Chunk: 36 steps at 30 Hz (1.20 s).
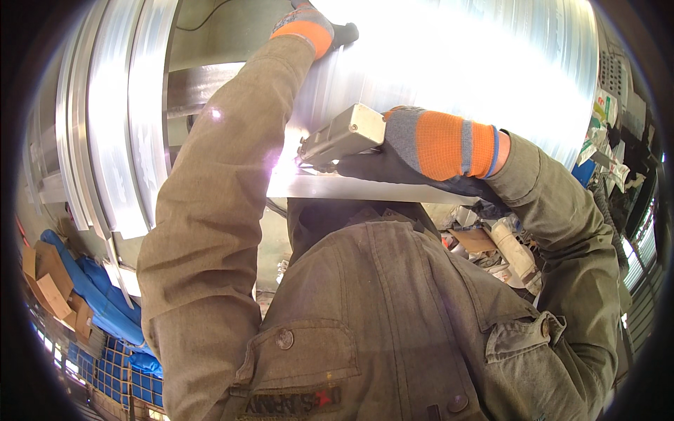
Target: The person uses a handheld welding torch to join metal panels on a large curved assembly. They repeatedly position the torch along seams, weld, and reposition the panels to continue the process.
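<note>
My right hand (428, 144), in an orange and grey glove with dark fingers, grips a boxy grey metal tool (344, 132). The tool's tip meets a flat shiny metal strip (365, 188) where a bright glare (284, 165) shows. My left hand (309, 24), in a matching glove, reaches up and rests against the big shiny metal coil (463, 63); its fingers are mostly out of view. Olive jacket sleeves and my jacket front fill the lower middle.
A second ring of wound metal bands (119, 119) stands at the left. Blue tarpaulin (105, 302) and cardboard pieces (49, 277) lie at the lower left. Cluttered bottles, papers and scraps (512, 252) sit at the right, beside a corrugated wall.
</note>
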### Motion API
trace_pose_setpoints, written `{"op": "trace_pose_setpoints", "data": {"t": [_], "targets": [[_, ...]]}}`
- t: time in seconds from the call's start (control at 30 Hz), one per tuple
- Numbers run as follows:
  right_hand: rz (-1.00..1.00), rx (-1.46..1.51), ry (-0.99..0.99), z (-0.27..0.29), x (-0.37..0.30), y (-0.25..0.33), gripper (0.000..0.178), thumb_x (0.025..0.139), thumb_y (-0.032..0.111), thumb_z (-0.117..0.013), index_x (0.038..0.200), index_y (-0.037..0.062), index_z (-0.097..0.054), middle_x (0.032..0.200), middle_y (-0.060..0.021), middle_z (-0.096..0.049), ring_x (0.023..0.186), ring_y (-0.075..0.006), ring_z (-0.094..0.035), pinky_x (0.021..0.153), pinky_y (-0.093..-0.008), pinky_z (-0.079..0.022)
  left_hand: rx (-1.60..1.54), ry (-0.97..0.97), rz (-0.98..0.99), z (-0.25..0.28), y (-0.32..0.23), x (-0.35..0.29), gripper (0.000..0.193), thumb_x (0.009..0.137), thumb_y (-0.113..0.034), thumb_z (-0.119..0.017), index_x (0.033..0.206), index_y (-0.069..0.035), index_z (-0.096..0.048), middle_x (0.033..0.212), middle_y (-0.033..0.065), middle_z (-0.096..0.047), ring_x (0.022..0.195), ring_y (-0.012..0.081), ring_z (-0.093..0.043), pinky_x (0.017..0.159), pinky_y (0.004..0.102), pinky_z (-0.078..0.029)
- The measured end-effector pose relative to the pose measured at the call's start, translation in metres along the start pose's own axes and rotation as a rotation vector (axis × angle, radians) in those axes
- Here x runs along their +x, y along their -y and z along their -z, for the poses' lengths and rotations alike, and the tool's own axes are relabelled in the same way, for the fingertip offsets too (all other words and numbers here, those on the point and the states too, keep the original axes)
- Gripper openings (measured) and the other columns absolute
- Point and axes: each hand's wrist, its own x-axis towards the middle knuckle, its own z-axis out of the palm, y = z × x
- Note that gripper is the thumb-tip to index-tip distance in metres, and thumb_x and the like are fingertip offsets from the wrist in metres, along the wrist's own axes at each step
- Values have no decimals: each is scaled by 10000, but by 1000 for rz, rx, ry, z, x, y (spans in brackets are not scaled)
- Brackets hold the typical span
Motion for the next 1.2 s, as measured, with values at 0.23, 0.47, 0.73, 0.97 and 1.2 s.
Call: {"op": "trace_pose_setpoints", "data": {"t": [0.23, 0.47, 0.73, 0.97, 1.2], "targets": [[-87, 0, 8, 0, -7, 0, 386, 1041, 294, -736, 1375, 102, -716, 1150, -117, -807, 997, -227, -779, 909, -356, -610, 17, -22, 23, -8, 1, 11, 1279, 722, -709, -808, 1648, -2, -283, 1546, 289, -565, 1388, 485, -588, 1130, 555, -514], [22, 33, -58, -12, -5, -18, 390, 1040, 295, -739, 1376, 100, -715, 1150, -115, -808, 1010, -225, -780, 919, -356, -611, 12, -8, 13, -7, 1, 9, 1290, 716, -717, -817, 1645, 2, -284, 1540, 293, -570, 1388, 488, -587, 1129, 553, -515], [-14, 32, -61, -14, -8, -26, 365, 1045, 295, -736, 1344, 88, -721, 1111, -114, -808, 948, -229, -778, 914, -361, -611, 13, -3, 18, -5, 2, 8, 1293, 715, -719, -820, 1644, 2, -283, 1536, 295, -572, 1389, 488, -587, 1128, 554, -515], [-123, 42, -21, -3, -22, -17, 361, 1043, 299, -739, 1295, 42, -723, 1050, -125, -794, 912, -226, -763, 903, -362, -608, 4, 3, 41, -7, 1, 14, 1292, 716, -717, -824, 1645, -4, -278, 1531, 294, -577, 1389, 481, -589, 1127, 554, -517], [-104, 38, -40, -1, -29, -16, 372, 1042, 316, -736, 1288, 37, -725, 1032, -124, -792, 910, -230, -761, 904, -361, -606, -9, 36, 27, 3, -2, -4, 1273, 735, -707, -803, 1657, -21, -254, 1516, 283, -590, 1365, 468, -609, 1104, 560, -525]]}}
